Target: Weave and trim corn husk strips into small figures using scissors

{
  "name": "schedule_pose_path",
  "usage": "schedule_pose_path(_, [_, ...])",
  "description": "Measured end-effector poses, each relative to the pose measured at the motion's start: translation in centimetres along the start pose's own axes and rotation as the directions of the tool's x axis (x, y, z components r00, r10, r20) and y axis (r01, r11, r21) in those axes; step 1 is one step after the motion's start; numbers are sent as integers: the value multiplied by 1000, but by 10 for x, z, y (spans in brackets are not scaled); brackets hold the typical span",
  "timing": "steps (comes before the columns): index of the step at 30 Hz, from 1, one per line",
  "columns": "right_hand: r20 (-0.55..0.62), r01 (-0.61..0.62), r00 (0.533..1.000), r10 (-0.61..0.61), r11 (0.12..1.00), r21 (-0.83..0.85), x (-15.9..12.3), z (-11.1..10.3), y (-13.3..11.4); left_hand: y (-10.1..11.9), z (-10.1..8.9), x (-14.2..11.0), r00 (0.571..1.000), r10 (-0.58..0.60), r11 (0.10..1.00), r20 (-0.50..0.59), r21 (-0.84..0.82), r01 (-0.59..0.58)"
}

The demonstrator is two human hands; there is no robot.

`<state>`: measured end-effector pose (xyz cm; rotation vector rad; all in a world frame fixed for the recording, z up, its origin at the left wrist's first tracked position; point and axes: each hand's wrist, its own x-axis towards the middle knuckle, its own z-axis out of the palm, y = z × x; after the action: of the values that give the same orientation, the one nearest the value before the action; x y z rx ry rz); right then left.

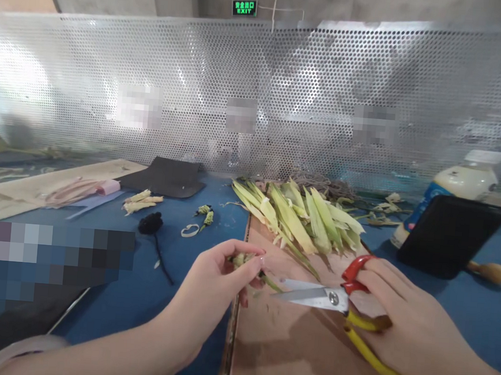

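Observation:
My left hand point(221, 277) pinches a small green leaf piece point(244, 263) over the left edge of a brown board point(290, 346). My right hand point(400, 315) grips scissors point(332, 301) with red and yellow handles, the blades pointing left toward the leaf piece. Just beyond both hands, a pile of long yellow-green leaf strips point(304, 218) lies on the far end of the board.
A black phone point(450, 235) leans upright at the right, with a white bottle point(459, 186) behind it. On the blue table point(146, 295) lie leaf scraps point(142, 201), a black tuft point(151, 223), a dark mat point(164, 176) and a perforated metal screen point(258, 95) behind.

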<state>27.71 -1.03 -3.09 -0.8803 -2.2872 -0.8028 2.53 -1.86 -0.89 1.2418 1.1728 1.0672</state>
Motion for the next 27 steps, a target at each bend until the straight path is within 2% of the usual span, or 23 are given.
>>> schedule_pose_path(7, [6, -34, 999, 34, 999, -3, -2, 2, 0, 0, 2, 2, 999, -26, 989, 34, -142, 30])
schedule_pose_path(12, [48, -69, 996, 69, 998, -15, -3, 5, 4, 1, 3, 5, 997, -68, 938, 30, -338, 74])
schedule_pose_path(15, [59, -95, 994, 97, 995, -33, -4, 7, 6, 1, 4, 4, 995, -93, 914, 26, -394, 96])
schedule_pose_path(21, [45, -168, 984, 171, 984, -58, -6, 10, 9, -3, 4, 2, 995, -61, 935, 85, -343, 86])
schedule_pose_path(27, [49, -64, 996, 69, 994, -92, -2, 6, 8, -3, 1, 5, 998, -64, 981, -8, -182, 62])
